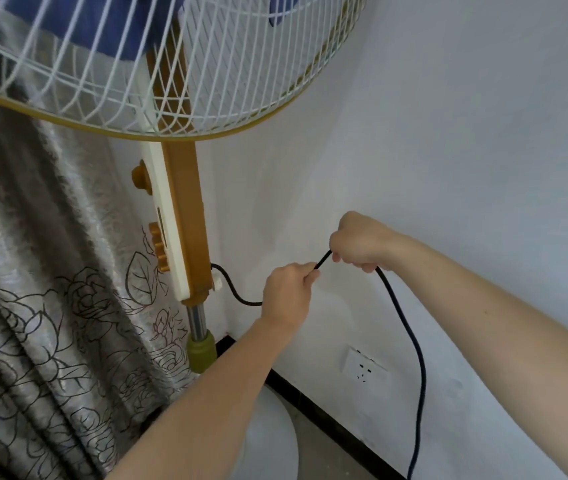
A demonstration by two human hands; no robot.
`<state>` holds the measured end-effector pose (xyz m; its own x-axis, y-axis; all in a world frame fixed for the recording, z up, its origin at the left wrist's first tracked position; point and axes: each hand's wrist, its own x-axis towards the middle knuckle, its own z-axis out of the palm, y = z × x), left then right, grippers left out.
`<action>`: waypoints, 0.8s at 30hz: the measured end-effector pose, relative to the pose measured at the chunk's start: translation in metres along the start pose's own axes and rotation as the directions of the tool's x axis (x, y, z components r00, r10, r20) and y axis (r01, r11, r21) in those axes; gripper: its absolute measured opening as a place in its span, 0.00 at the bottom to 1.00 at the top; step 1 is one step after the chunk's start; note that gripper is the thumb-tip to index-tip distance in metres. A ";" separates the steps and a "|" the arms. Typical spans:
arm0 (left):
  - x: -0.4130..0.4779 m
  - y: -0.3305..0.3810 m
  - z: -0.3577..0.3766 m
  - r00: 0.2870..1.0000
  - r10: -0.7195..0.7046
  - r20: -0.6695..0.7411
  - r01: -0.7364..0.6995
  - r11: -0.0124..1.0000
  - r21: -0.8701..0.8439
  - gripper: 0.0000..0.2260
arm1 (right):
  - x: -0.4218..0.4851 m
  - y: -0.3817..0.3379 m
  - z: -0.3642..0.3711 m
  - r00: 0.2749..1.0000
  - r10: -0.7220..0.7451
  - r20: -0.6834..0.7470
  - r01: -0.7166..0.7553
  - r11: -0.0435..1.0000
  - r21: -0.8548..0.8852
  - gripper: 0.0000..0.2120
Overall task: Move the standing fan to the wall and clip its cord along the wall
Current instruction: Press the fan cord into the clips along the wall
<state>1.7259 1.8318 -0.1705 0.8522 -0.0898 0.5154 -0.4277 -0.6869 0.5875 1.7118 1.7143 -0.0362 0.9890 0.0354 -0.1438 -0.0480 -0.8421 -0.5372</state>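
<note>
— Where's the standing fan [182,202]?
— Upright in the corner, just beside the white wall [448,133], with a floral curtain [33,271] on its far side.
— The hands?
— The left hand [287,292] and right hand [362,242] are close together. Each grips the black cord [410,327], and its slack hangs past the wall socket [365,368].
— Any writing?
— The control panel [168,237] seems too blurred to read.

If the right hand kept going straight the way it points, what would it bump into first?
Probably the fan's brown control column. The right hand, gripping the black cord, points left and slightly up along the white wall toward it. Depth is unclear, so it might brush the wall first.
</note>
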 end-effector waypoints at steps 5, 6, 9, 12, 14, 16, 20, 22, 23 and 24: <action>0.017 -0.022 -0.009 0.999 -0.011 0.053 0.007 0.997 0.079 0.13 | 0.013 -0.010 0.004 0.996 0.021 0.090 -0.021 1.000 0.001 0.09; 0.020 -0.029 -0.007 0.996 -0.045 0.071 0.038 0.994 0.099 0.14 | 0.017 -0.012 0.003 0.995 0.017 0.097 -0.019 1.000 0.023 0.09; 0.025 -0.054 -0.002 0.972 -0.202 0.119 0.172 0.959 0.223 0.12 | 0.030 -0.017 0.000 0.993 0.016 0.115 -0.022 0.998 0.054 0.11; 0.023 -0.073 0.002 0.924 -0.346 0.163 0.266 0.887 0.377 0.08 | 0.036 -0.025 0.000 0.986 0.021 0.165 -0.017 1.000 -0.025 0.09; 0.024 -0.085 0.002 0.901 -0.389 0.194 0.266 0.846 0.463 0.07 | 0.041 -0.031 0.001 0.982 0.004 0.187 0.006 0.999 -0.052 0.08; 0.026 -0.093 -0.001 0.887 -0.414 0.207 0.264 0.820 0.508 0.06 | 0.045 -0.036 0.001 0.988 -0.031 0.151 0.042 0.997 -0.068 0.06; 0.038 -0.096 0.004 0.904 -0.408 0.124 0.365 0.891 0.269 0.09 | 0.061 -0.041 -0.003 0.998 -0.070 -0.004 0.070 0.998 -0.009 0.14; 0.042 -0.096 0.012 0.899 -0.427 0.099 0.422 0.904 0.071 0.14 | 0.068 -0.042 -0.001 0.997 -0.079 -0.010 0.080 0.996 0.039 0.15; 0.045 -0.096 0.016 0.892 -0.444 0.084 0.448 0.894 -0.028 0.17 | 0.071 -0.042 0.001 0.996 -0.084 0.010 0.083 0.995 0.055 0.14; 0.047 -0.097 0.019 0.879 -0.472 0.069 0.477 0.870 -0.124 0.20 | 0.072 -0.041 0.003 0.996 -0.086 0.034 0.083 0.994 0.070 0.12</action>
<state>1.8127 1.8800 -0.2153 0.9716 0.1956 0.1329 -0.0032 -0.5510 0.8345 1.7848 1.7534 -0.0272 0.9841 0.1259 -0.1254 0.0249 -0.7966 -0.6040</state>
